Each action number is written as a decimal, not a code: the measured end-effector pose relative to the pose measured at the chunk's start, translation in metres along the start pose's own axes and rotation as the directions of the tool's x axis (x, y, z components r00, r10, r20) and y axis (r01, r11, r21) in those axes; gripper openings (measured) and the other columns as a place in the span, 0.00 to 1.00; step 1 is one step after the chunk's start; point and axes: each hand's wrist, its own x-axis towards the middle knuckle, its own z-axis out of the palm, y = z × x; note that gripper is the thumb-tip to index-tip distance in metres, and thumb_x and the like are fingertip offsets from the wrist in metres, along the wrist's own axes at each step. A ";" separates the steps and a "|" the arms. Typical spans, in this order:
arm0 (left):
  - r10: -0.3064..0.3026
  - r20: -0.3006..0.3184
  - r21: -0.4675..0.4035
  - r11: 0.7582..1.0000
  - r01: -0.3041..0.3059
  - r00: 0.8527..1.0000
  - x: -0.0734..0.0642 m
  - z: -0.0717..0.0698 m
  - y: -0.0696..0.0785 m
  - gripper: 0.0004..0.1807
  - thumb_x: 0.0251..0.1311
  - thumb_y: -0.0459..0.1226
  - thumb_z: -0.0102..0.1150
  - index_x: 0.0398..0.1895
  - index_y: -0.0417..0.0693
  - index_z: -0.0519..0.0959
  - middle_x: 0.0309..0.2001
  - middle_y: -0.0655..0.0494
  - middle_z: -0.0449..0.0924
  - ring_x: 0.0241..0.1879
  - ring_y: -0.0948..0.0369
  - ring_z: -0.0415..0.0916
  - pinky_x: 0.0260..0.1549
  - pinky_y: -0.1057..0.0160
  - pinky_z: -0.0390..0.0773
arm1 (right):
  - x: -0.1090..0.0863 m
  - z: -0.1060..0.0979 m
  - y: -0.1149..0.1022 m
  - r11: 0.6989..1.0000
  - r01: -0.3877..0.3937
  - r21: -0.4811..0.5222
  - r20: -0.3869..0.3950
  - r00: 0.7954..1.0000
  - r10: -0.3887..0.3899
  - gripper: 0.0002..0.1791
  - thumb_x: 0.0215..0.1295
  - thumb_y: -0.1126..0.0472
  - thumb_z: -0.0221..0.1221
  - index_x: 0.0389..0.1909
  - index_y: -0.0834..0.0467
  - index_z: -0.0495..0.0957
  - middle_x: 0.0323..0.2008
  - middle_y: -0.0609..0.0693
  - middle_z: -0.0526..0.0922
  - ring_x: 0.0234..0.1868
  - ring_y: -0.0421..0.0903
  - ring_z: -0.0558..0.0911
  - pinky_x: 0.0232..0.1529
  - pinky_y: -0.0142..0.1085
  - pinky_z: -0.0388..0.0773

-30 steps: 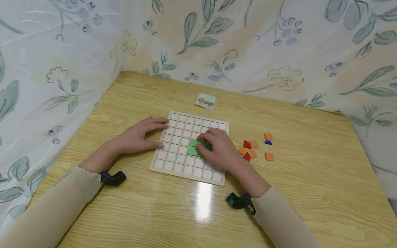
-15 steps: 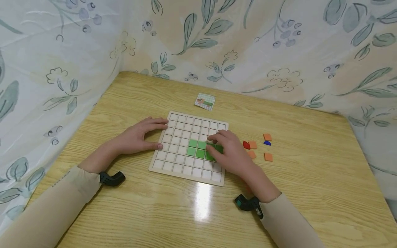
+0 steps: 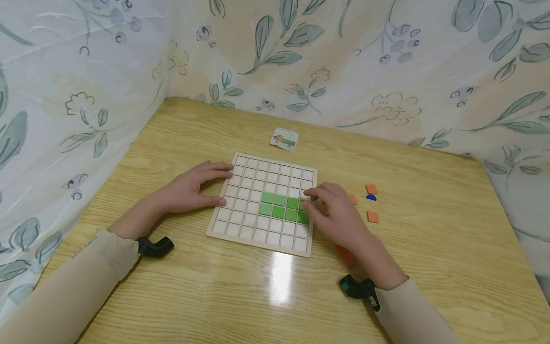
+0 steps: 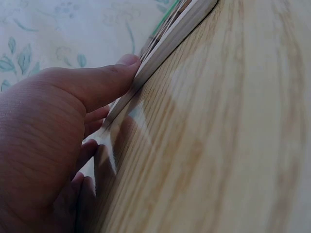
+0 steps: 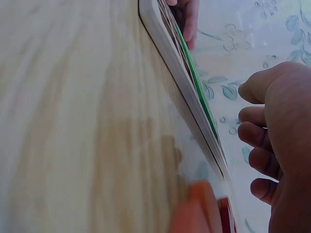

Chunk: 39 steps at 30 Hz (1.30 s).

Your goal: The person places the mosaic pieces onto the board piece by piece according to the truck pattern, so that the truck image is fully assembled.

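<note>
A square wooden grid board point(image 3: 247, 232) lies on the table. Green square tiles point(image 3: 278, 211), some lighter and some darker, fill two adjoining rows of its cells towards the right edge. My left hand point(image 3: 182, 192) rests against the board's left edge, thumb and fingertips touching the frame. In the left wrist view the thumb point(image 4: 112, 80) lies along the wooden rim. My right hand point(image 3: 337, 215) hovers over the board's right edge beside the last green tiles, fingers loosely bent. Nothing shows between its thumb and fingers point(image 5: 255, 136) in the right wrist view.
Orange square tiles point(image 3: 372, 217) and a blue half-circle piece point(image 3: 371, 197) lie to the right. Another orange tile point(image 3: 352, 199) is partly behind my right hand. A small picture card point(image 3: 284, 139) lies beyond the board. A patterned cloth point(image 3: 365, 71) borders the table.
My right hand has moved right across the green tiles to the board's right edge, uncovering more of them and covering several loose pieces. The left hand has stayed in place.
</note>
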 end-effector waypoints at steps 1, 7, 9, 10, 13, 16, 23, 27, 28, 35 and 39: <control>-0.002 0.002 0.001 1.000 0.002 1.000 0.000 0.000 0.000 0.41 0.68 0.51 0.77 0.80 0.48 0.74 0.85 0.55 0.61 0.87 0.40 0.43 0.84 0.36 0.43 | -0.002 -0.002 0.002 1.000 -0.010 -0.001 -0.003 1.000 0.010 0.15 0.78 0.56 0.67 0.57 0.60 0.88 0.46 0.47 0.84 0.47 0.49 0.76 0.45 0.45 0.76; -0.005 0.009 0.009 1.000 0.005 1.000 0.002 -0.001 0.002 0.41 0.68 0.52 0.77 0.80 0.48 0.74 0.85 0.55 0.60 0.87 0.40 0.42 0.84 0.36 0.43 | -0.017 -0.014 0.015 0.999 -0.033 -0.022 -0.046 0.998 0.032 0.14 0.77 0.59 0.67 0.56 0.61 0.88 0.44 0.49 0.84 0.47 0.51 0.76 0.43 0.46 0.75; -0.003 0.010 0.010 1.000 0.003 1.000 0.002 -0.001 0.003 0.41 0.69 0.52 0.76 0.80 0.48 0.74 0.85 0.55 0.60 0.87 0.39 0.42 0.84 0.35 0.44 | -0.022 -0.019 0.020 0.998 -0.041 -0.038 -0.063 0.997 0.038 0.13 0.77 0.60 0.67 0.56 0.61 0.88 0.44 0.49 0.84 0.48 0.50 0.77 0.44 0.46 0.76; -0.003 0.010 0.010 1.000 0.003 1.000 0.002 -0.002 0.003 0.41 0.69 0.52 0.76 0.80 0.49 0.74 0.85 0.55 0.60 0.87 0.39 0.42 0.84 0.35 0.44 | -0.024 -0.021 0.022 0.998 -0.044 -0.044 -0.071 0.997 0.041 0.13 0.77 0.61 0.67 0.56 0.61 0.88 0.44 0.49 0.84 0.49 0.50 0.78 0.45 0.46 0.78; -0.007 0.011 0.011 1.000 0.006 1.000 0.002 -0.002 0.001 0.41 0.69 0.52 0.76 0.80 0.49 0.74 0.86 0.56 0.60 0.87 0.39 0.41 0.84 0.35 0.44 | -0.029 -0.028 0.030 0.997 -0.046 -0.065 -0.088 0.995 0.040 0.12 0.75 0.64 0.68 0.55 0.62 0.88 0.45 0.50 0.85 0.48 0.49 0.79 0.45 0.45 0.81; -0.009 0.010 0.008 1.000 0.009 1.000 0.002 -0.002 0.000 0.41 0.69 0.52 0.75 0.81 0.50 0.74 0.86 0.56 0.59 0.87 0.40 0.41 0.84 0.35 0.43 | -0.033 -0.035 0.036 0.996 -0.046 -0.078 -0.094 0.995 0.038 0.12 0.72 0.69 0.68 0.54 0.62 0.88 0.47 0.51 0.86 0.48 0.48 0.81 0.46 0.44 0.84; -0.009 0.005 0.004 1.000 0.009 1.000 0.000 -0.001 -0.001 0.41 0.68 0.52 0.76 0.80 0.51 0.74 0.86 0.56 0.59 0.87 0.39 0.40 0.83 0.33 0.43 | -0.038 -0.047 0.046 0.995 -0.026 -0.099 -0.094 0.995 0.017 0.12 0.68 0.73 0.67 0.50 0.61 0.89 0.47 0.50 0.87 0.47 0.49 0.80 0.47 0.44 0.78; -0.003 0.000 0.011 1.000 0.003 1.000 0.000 0.000 -0.001 0.40 0.68 0.51 0.76 0.80 0.51 0.74 0.85 0.57 0.60 0.87 0.39 0.42 0.83 0.33 0.44 | -0.039 -0.051 0.052 0.994 0.002 -0.114 -0.098 0.995 -0.013 0.11 0.66 0.73 0.69 0.47 0.60 0.89 0.45 0.49 0.87 0.44 0.48 0.78 0.45 0.40 0.74; 0.001 -0.001 0.011 1.000 -0.001 1.000 0.000 0.000 -0.002 0.40 0.68 0.51 0.76 0.80 0.50 0.74 0.85 0.56 0.60 0.87 0.40 0.43 0.83 0.34 0.44 | -0.039 -0.052 0.054 0.993 0.006 -0.118 -0.099 0.995 -0.018 0.11 0.65 0.73 0.69 0.46 0.60 0.89 0.44 0.48 0.87 0.43 0.48 0.77 0.43 0.39 0.74; -0.005 0.001 0.013 1.000 0.005 1.000 0.000 -0.001 -0.001 0.41 0.69 0.52 0.76 0.80 0.51 0.74 0.86 0.57 0.60 0.87 0.40 0.41 0.83 0.34 0.44 | -0.041 -0.056 0.067 0.990 0.047 -0.133 -0.067 0.996 -0.056 0.14 0.58 0.74 0.71 0.44 0.57 0.90 0.42 0.45 0.89 0.37 0.44 0.72 0.40 0.38 0.68; -0.010 0.005 0.014 1.000 0.010 1.000 0.000 -0.001 -0.001 0.41 0.69 0.52 0.76 0.80 0.50 0.74 0.86 0.57 0.60 0.87 0.39 0.41 0.83 0.34 0.44 | -0.043 -0.056 0.074 0.989 0.077 -0.127 -0.039 0.996 -0.083 0.14 0.57 0.73 0.73 0.42 0.55 0.90 0.43 0.44 0.88 0.42 0.46 0.76 0.46 0.43 0.69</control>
